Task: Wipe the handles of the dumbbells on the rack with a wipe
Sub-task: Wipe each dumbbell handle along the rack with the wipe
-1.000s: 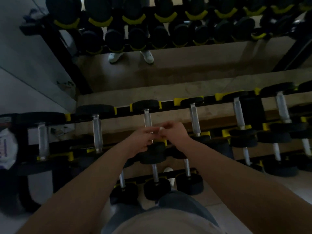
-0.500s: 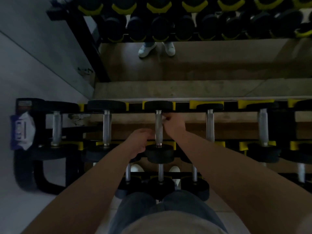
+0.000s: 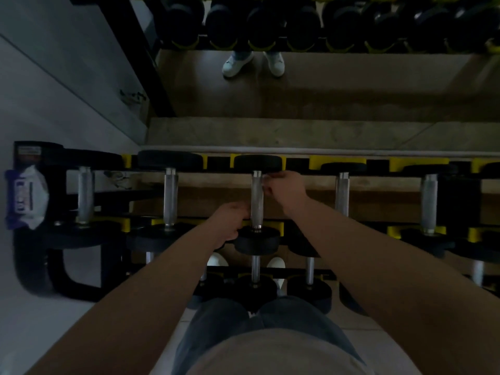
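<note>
The handle (image 3: 257, 198) being worked on is a steel bar at the centre of the frame. It belongs to the third dumbbell (image 3: 257, 240) from the left on the top row of the rack (image 3: 338, 162), and it runs away from me between two black heads.

My view shows the right hand (image 3: 286, 185) at the far end of that bar, just right of it. Its fingers (image 3: 267, 182) are bent and narrow, tips against the bar's right side. I cannot tell whether they pinch anything there.

The left hand (image 3: 230, 223) sits at the near end of the bar, on its left side and just above the near head. Its fingers are curled in tight; I cannot tell whether they hold something.

Both bare forearms reach up from the bottom corners.

More dumbbells line the row to either side, and a lower row shows beneath the hands. A wipe pack (image 3: 25, 196), white and purple, rests on the rack's end at the left edge. A mirror (image 3: 351, 90) fills the upper frame and reflects white shoes (image 3: 251, 63).
</note>
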